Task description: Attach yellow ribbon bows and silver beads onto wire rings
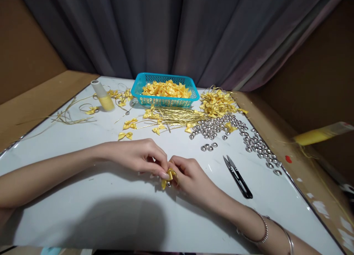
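Note:
Both of my hands meet over the near middle of the white tabletop. Between their fingertips is a yellow ribbon bow (169, 175) with a looped gold cord and a small silver bead under it. My left hand (146, 157) is closed, its thumb and forefinger pinching the bow from the left. From the right, my right hand (188, 174) is closed on the same bow and its cord loop. The right fingertips are partly hidden behind the bow. Beyond the hands lie loose yellow bows (125, 135) and a pile of silver beads (210, 126).
A blue basket (165, 102) of yellow bows stands at the back, with a bundle of gold cords (179, 116) before it. Black thread snips (239, 179) lie at right. A yellow thread spool (103, 96) stands back left; corded bows (218, 104) are heaped back right.

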Available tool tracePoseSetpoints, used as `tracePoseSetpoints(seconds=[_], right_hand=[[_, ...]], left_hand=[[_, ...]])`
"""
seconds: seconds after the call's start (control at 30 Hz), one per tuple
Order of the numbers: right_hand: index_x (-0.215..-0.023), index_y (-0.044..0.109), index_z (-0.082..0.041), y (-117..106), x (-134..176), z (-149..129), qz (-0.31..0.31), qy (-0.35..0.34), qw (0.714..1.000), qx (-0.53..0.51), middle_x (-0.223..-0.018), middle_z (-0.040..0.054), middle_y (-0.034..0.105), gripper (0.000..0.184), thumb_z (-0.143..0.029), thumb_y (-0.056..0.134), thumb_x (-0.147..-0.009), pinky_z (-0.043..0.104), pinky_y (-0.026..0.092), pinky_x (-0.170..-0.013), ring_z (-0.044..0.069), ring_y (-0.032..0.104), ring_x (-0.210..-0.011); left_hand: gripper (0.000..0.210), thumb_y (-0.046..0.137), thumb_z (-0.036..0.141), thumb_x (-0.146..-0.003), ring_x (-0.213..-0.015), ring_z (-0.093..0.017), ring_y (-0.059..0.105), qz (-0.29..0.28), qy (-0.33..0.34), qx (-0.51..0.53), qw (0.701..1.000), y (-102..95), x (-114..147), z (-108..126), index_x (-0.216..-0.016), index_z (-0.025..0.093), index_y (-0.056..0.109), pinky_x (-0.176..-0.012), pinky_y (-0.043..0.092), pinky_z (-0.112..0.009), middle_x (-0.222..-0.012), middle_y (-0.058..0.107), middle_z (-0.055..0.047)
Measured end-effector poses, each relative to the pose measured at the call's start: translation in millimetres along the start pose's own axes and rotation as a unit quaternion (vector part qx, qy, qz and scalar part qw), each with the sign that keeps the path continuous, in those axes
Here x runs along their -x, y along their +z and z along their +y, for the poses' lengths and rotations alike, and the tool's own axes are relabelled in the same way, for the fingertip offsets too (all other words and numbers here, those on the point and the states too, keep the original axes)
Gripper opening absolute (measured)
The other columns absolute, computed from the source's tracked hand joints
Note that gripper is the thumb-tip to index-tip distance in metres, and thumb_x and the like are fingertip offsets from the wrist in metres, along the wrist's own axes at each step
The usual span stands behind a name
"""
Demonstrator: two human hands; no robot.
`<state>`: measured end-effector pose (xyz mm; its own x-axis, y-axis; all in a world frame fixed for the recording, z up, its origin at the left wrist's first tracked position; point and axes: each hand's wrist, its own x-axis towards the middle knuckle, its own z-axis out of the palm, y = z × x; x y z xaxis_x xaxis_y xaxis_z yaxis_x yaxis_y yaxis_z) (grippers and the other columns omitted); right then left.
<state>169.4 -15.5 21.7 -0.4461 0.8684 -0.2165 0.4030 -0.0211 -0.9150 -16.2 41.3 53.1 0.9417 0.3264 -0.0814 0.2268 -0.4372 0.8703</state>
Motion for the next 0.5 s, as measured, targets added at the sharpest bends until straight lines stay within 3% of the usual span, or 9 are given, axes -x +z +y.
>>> tracePoseSetpoints(seconds=[0.13, 0.3, 0.4, 0.5], right_hand=[[-0.057, 0.045, -0.018, -12, -7, -2, -0.082, 0.023, 0.995, -0.055, -0.049, -0.0067, 0.04, 0.028, -0.021, 0.045, -0.085, 0.02, 0.024, -0.044, 0.007, 0.032, -0.046], [-0.055, 0.044, -0.018, -19, -9, -1, -0.182, 0.088, 0.966, -0.163, -0.044, -0.0099, 0.03, 0.026, -0.014, 0.042, -0.081, 0.02, 0.017, -0.038, 0.005, 0.021, -0.038], [-0.054, 0.044, -0.019, -19, -6, -6, -0.176, 0.132, 0.965, -0.142, -0.039, -0.0101, 0.033, 0.028, -0.011, 0.04, -0.081, 0.019, 0.017, -0.034, 0.004, 0.023, -0.031], [-0.055, 0.044, -0.02, -17, -1, -15, -0.162, 0.17, 0.968, -0.087, -0.036, -0.008, 0.041, 0.03, -0.01, 0.036, -0.083, 0.019, 0.024, -0.032, 0.005, 0.034, -0.026]], left_hand=[[0.013, 0.055, 0.012, -0.089, -0.071, -0.012, 0.064, 0.003, 0.019, -0.058, 0.998, 6.2, 0, 6, -0.084, 0.015, 0.067, -0.065, 0.047, -0.017, -0.079, 0.069, -0.005], [0.014, 0.051, 0.012, -0.091, -0.064, -0.012, 0.058, 0.004, 0.031, -0.215, 0.976, 20.4, 3, 12, -0.083, 0.014, 0.062, -0.059, 0.044, -0.019, -0.073, 0.063, -0.002], [0.018, 0.046, 0.015, -0.093, -0.064, -0.013, 0.054, 0.015, 0.051, -0.337, 0.94, 29.1, 4, 11, -0.082, 0.014, 0.06, -0.058, 0.041, -0.023, -0.074, 0.06, -0.003], [0.019, 0.045, 0.013, -0.093, -0.064, -0.014, 0.052, 0.025, 0.06, -0.404, 0.912, 35.6, 5, 8, -0.079, 0.014, 0.058, -0.056, 0.039, -0.026, -0.075, 0.059, -0.003]])
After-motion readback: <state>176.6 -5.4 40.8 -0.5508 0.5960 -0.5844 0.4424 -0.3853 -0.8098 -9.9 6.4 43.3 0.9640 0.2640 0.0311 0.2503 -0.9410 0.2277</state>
